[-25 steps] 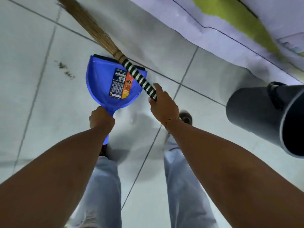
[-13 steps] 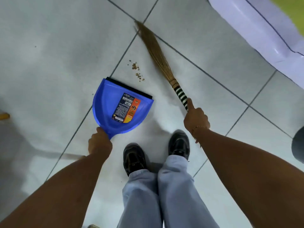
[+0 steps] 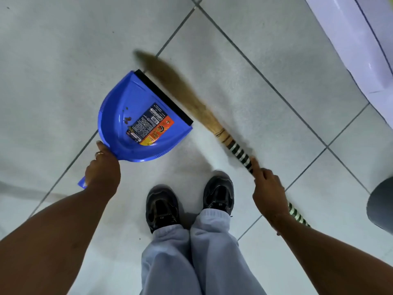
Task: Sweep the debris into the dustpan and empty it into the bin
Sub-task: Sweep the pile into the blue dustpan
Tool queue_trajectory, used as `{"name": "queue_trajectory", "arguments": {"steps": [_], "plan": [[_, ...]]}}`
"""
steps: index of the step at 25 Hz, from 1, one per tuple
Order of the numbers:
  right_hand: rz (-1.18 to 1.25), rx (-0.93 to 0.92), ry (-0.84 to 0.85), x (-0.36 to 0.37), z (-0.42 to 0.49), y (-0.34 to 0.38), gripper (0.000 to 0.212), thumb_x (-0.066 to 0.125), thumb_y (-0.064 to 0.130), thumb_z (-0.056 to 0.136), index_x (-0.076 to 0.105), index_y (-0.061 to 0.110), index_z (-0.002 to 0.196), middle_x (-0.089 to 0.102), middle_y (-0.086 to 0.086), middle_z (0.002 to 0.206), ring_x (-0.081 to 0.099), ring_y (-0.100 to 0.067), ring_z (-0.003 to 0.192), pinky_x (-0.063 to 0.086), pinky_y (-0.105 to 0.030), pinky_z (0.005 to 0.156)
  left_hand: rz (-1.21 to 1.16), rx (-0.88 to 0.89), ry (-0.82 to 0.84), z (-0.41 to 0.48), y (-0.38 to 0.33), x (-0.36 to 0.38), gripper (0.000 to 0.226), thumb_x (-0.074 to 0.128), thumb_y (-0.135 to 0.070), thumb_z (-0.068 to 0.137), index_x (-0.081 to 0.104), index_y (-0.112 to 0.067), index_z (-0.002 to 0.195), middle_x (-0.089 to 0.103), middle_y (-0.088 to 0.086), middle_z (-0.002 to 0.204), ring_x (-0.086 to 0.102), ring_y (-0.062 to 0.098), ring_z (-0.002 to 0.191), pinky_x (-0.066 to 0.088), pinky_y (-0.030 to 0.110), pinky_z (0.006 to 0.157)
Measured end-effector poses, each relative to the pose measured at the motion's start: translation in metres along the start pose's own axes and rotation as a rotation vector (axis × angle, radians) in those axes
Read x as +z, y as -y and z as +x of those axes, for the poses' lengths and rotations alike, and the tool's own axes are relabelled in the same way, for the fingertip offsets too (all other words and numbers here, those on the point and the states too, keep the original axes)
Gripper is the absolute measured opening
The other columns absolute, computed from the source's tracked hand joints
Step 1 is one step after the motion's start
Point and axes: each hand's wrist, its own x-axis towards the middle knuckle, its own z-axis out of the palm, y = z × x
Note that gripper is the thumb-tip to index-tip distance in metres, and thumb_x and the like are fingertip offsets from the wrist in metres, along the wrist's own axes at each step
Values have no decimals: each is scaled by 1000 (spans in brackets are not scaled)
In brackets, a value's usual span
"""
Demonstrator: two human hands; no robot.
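Head view — blue dustpan [image 3: 119, 128], brown debris [image 3: 127, 120] specks inside.

The floor [image 3: 265, 67] is laid with large pale grey-white tiles, faintly speckled, with dark grout lines [image 3: 274, 88] running diagonally and crossing at right angles. Soft, even light falls from above, leaving dim, blurred shadows on the tiles at lower centre and at the left edge. Along the upper right runs a glossy white to pale lilac surface [image 3: 348, 39] with thin dark seams, catching small highlights.
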Motion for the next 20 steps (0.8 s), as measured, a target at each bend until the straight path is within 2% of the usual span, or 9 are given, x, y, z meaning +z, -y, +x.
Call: {"name": "queue_trajectory", "arguments": {"steps": [2,4,6,8,12,16,20], "plan": [[12,93,-22,-4,12,-4,76,46,-5,86,15,25,149,54,-19,123,52,-39,102,51,-49,80,0,-17,5,0,3,2,65,40,5,90,4,11,144,48,34,124,52,51,107,44,57,88],[-45,114,31,-5,21,0,75,42,-2,88,11,28,149,51,-17,127,50,-39,107,50,-49,82,11,-29,-14,0,10,4,64,40,6,89,5,11,144,49,35,121,52,53,105,44,59,85],[-98,36,98,-6,21,10,76,41,-2,88,11,31,149,51,-13,128,50,-36,108,49,-49,84,24,-20,-57,0,15,5,62,39,7,89,7,14,142,51,39,115,53,55,100,44,60,82],[-92,-66,96,-4,7,14,77,43,-2,87,13,32,148,55,-12,123,52,-34,103,51,-48,82,24,-14,-54,-2,17,1,61,39,6,89,9,14,142,51,38,115,54,55,99,45,59,83],[91,-62,0,-13,-20,35,74,54,1,86,20,22,148,58,-19,113,56,-37,92,54,-46,74,-126,-70,32,-33,-1,-25,51,48,3,85,30,11,132,53,32,121,51,52,110,43,54,93],[345,-94,-170,-61,-49,76,64,60,-5,80,42,11,140,62,-26,100,61,-43,78,55,-46,62,-250,-82,49,-89,-46,-78,46,53,0,83,35,7,124,55,27,122,51,47,115,42,47,96],[501,-6,-242,-128,-76,80,58,51,2,91,34,17,144,56,-23,114,57,-42,94,53,-45,76,-262,-10,13,-142,-87,-133,43,56,-4,84,38,5,122,55,25,121,51,44,114,43,44,94]]}}
